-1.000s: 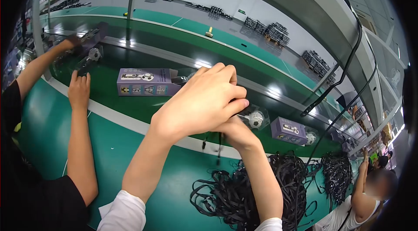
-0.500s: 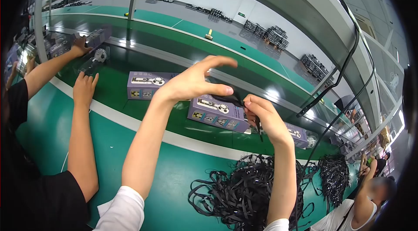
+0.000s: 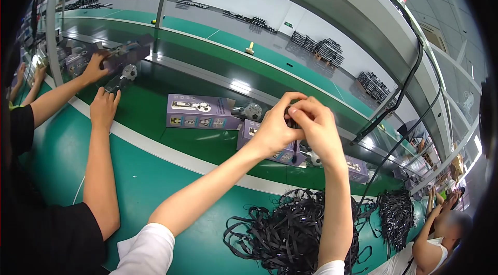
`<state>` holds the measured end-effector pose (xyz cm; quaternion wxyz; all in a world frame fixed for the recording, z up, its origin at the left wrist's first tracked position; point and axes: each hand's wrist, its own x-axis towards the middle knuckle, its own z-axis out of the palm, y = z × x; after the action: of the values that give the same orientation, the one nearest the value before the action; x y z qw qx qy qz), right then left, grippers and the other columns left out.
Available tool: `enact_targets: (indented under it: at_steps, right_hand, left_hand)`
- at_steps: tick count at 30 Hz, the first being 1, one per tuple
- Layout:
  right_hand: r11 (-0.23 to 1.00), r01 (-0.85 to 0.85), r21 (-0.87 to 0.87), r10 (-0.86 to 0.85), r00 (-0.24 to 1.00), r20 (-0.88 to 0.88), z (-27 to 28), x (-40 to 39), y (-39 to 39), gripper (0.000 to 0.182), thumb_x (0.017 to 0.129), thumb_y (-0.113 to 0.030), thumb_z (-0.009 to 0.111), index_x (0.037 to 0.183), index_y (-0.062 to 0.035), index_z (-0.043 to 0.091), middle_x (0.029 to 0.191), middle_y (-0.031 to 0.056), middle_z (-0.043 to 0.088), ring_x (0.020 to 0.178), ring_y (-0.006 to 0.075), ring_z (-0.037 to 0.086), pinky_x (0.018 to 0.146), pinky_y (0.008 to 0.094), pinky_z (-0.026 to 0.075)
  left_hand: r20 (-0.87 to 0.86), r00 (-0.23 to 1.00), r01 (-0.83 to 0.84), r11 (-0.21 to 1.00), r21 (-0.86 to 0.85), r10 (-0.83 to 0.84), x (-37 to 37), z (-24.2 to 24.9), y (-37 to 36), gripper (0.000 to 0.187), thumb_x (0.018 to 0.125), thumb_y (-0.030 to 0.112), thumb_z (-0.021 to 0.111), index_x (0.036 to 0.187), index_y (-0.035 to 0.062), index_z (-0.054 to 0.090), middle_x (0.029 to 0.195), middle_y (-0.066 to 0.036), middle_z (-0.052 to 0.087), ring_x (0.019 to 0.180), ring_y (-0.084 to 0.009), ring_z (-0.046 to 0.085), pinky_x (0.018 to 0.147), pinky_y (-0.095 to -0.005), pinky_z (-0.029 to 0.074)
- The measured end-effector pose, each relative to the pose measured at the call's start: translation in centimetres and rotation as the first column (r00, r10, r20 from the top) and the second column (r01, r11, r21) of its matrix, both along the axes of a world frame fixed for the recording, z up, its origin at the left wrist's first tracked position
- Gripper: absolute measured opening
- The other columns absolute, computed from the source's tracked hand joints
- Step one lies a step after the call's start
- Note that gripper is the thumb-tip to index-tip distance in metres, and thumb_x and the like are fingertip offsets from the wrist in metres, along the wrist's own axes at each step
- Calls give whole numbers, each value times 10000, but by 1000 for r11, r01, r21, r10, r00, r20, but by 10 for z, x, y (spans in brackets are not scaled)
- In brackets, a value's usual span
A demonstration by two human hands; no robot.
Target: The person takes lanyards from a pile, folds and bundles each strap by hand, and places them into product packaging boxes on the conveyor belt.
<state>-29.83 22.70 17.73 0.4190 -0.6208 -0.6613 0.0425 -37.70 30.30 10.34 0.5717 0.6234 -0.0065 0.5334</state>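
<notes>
Above the purple boxes, my left hand [image 3: 276,131] and my right hand [image 3: 317,125] meet, fingertips close together. Both are closed on a black strap [image 3: 294,151], mostly hidden by the fingers, with a short end hanging below. Under my hands lies a purple printed box [image 3: 249,132], partly covered by them. To its left is another purple box [image 3: 199,114], with a clear-wrapped ball-shaped item [image 3: 252,112] at its right end. A large tangled heap of black straps [image 3: 285,228] lies below my right forearm.
On the left, a co-worker's hands [image 3: 104,101] handle a box and a wrapped item. Further boxes [image 3: 358,169] line the green belt to the right. A second strap heap [image 3: 395,218] and another person [image 3: 433,249] are at right. A black cable [image 3: 397,142] hangs from the overhead frame.
My left hand has moved right and closed beside my right hand at the strap. The boxes have shifted slightly right. The co-worker's upper hand and box have tilted and moved right.
</notes>
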Motion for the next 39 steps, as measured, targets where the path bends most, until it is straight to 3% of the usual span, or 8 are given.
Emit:
enact_targets:
  at_steps: [3, 7, 11, 19, 24, 26, 30, 39]
  right_hand:
    - [999, 32, 20, -32, 999, 29, -4, -6, -1, 168, 813, -119, 620, 849, 36, 673, 746, 87, 541, 660, 169, 523, 623, 309, 419]
    - [998, -3, 68, 17, 979, -202, 1, -5, -3, 168, 848, -116, 615, 821, 39, 673, 697, 34, 476, 626, 104, 468, 558, 268, 355]
    - [990, -94, 106, 123, 939, -320, 6, 4, -5, 166, 880, -125, 601, 824, 18, 664, 742, -4, 520, 677, 61, 447, 607, 228, 329]
    - [970, -139, 198, 216, 867, -450, -17, -2, 5, 146, 916, -134, 578, 919, -3, 644, 876, 12, 635, 798, 60, 529, 730, 209, 392]
    - [954, -84, 287, 184, 922, -341, -42, -27, 13, 80, 865, -26, 601, 876, 46, 634, 764, 67, 591, 680, 145, 618, 619, 258, 493]
    - [931, -55, 361, 0, 989, 150, -52, -27, 9, 81, 821, 0, 614, 886, 37, 646, 742, 90, 573, 636, 183, 581, 554, 306, 449]
    - [872, -186, 452, -13, 916, 401, -60, -31, 11, 176, 817, -1, 599, 983, 30, 649, 734, 130, 569, 621, 267, 544, 542, 342, 416]
    - [960, -275, 48, 261, 945, 197, -91, -34, -26, 645, 785, -25, 621, 1393, -31, 408, 763, 112, 628, 699, 276, 622, 670, 362, 493]
  left_hand:
    - [63, 994, -83, 994, -66, 87, 3, -3, -1, 311, 769, 40, 656, 1054, 28, 531, 847, -88, 635, 784, -163, 636, 682, -286, 506]
    - [-33, 977, 196, 948, -250, -210, -10, 6, -3, 85, 867, 31, 551, 941, 0, 579, 708, -22, 569, 592, -80, 530, 525, -218, 429]
    - [-76, 980, 166, 961, -219, -186, -15, 10, -1, 133, 853, 174, 586, 754, 85, 578, 584, 40, 450, 514, -43, 358, 484, -210, 265]
    - [309, 808, 586, 628, -512, -502, -22, 7, 11, 214, 873, 329, 579, 801, 134, 525, 669, 65, 351, 621, -69, 345, 533, -248, 284]
    - [308, 892, 450, 597, -664, -330, -31, 15, 10, 303, 861, 323, 650, 702, 144, 464, 667, 42, 404, 599, -82, 406, 491, -250, 338]
    - [257, 950, 309, 652, -692, -177, -33, 20, 4, 307, 863, 286, 657, 686, 139, 453, 670, 28, 420, 600, -89, 423, 495, -259, 360]
    - [398, 913, 361, 643, -676, -94, -30, 21, 7, 304, 889, 172, 618, 672, 125, 410, 652, -2, 426, 586, -111, 442, 514, -260, 383]
    - [446, 892, 351, 739, -575, -77, -55, 31, 21, 347, 926, 140, 545, 662, 140, 320, 501, 56, 232, 405, -70, 189, 418, -262, 159]
